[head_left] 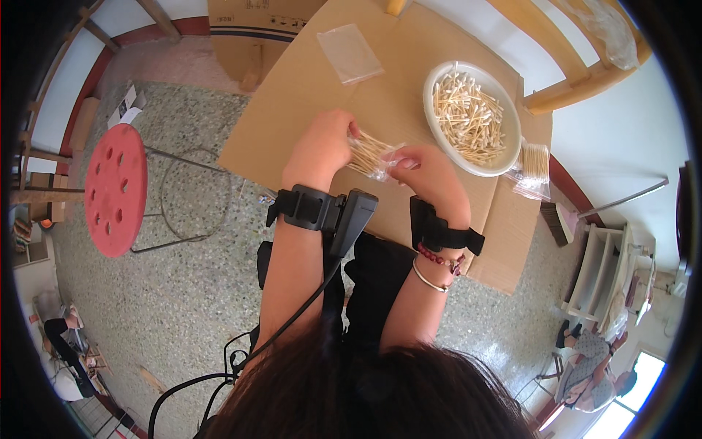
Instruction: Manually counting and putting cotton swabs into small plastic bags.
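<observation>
Between my hands, above the cardboard surface, is a clear plastic bag of cotton swabs (370, 152). My left hand (325, 143) is closed around its left end, and most of those fingers are hidden behind the back of the hand. At the other end, my right hand (430, 170) pinches the clear plastic between thumb and fingers. A white bowl (433, 135) heaped with loose cotton swabs (469, 117) stands just beyond my right hand. To the bowl's right lies another bag filled with swabs (535, 164). A flat clear bag (349, 53) lies toward the far edge.
The cardboard (292, 88) covers the work surface. A wooden chair (567, 91) stands at the far right, a red round stool (115, 190) to the left. A broom (559, 223) and a white rack (596, 271) are off to the right. Other people (596, 366) sit in the background.
</observation>
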{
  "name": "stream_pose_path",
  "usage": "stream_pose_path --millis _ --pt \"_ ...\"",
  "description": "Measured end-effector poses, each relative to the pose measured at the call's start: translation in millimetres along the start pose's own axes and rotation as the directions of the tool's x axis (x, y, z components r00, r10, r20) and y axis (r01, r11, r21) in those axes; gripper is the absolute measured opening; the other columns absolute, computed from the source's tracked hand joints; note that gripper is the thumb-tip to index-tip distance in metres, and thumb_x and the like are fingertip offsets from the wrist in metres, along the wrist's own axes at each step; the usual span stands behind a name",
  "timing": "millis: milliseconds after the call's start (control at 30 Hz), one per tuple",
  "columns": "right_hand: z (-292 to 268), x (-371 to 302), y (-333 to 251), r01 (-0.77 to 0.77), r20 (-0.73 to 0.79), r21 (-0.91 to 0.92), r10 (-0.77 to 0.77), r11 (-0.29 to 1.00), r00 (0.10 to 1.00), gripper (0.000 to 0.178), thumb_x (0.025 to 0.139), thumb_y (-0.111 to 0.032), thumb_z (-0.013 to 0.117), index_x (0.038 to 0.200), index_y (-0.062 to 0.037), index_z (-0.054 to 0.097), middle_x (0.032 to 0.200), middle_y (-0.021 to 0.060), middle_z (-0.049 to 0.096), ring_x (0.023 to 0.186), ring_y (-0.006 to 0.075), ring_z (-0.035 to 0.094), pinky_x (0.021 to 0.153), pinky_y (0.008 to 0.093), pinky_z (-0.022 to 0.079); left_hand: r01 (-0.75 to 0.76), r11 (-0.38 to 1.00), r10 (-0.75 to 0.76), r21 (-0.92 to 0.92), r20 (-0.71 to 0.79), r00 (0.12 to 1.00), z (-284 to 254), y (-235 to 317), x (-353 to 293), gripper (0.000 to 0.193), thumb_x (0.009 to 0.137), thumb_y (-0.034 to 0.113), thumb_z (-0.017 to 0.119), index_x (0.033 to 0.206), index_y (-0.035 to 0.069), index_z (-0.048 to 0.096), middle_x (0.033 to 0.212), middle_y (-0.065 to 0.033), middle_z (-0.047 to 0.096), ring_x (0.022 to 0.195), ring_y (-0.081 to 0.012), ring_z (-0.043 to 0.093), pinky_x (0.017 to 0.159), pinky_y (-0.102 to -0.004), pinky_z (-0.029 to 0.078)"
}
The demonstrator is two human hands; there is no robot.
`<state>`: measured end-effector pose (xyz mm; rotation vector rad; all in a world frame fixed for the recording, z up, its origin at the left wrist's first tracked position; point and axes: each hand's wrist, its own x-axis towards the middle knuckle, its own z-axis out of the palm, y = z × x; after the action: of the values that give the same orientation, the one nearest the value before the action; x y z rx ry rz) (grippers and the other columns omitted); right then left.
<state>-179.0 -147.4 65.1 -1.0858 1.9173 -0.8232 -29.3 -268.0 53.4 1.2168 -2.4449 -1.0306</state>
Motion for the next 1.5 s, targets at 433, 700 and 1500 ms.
stream_pose_path --millis 433,700,1500 --pt "3.0 3.0 -7.7 0.066 -0.208 -0.075 -0.080 0.995 0.975 0.018 0.071 -0.009 0.063 0.087 -0.0033 0.070 0.073 0.0161 0.064 0.065 0.0267 0.063 0.061 0.0330 0.049 -0.003 1.000 0.003 0.001 -0.114 0.994 -0.1 19.3 -4.8 0.058 0.055 0.017 0.084 0.107 0.010 0.060 0.101 -0.0149 0.059 0.103 -0.0319 0.054 0.086 -0.0402 0.045" --pt "4.3 -3.1 -24.1 0.077 -0.090 -0.056 -0.082 0.995 0.993 0.028 0.073 -0.020 0.070 0.096 -0.0026 0.068 0.076 0.0149 0.062 0.069 0.0281 0.062 0.065 0.0345 0.049 -0.035 0.991 0.025 0.131 0.079 0.997 -7.9 25.3 -0.9 0.042 0.063 0.016 0.080 0.099 0.008 0.059 0.105 -0.0122 0.059 0.110 -0.0329 0.049 0.091 -0.0412 0.042" --pt "-10.8 -4.5 -46.6 0.453 -0.531 0.232 -0.278 0.861 0.801 0.023 0.082 0.004 0.062 0.105 0.0003 0.061 0.088 0.0097 0.067 0.086 0.0168 0.066 0.080 0.0277 0.051 -0.196 0.898 0.191 -0.393 -0.052 0.980 -5.2 29.7 11.5 0.033 0.081 0.028 0.071 0.097 0.000 0.063 0.088 -0.0078 0.066 0.087 -0.0191 0.061 0.079 -0.0320 0.046"
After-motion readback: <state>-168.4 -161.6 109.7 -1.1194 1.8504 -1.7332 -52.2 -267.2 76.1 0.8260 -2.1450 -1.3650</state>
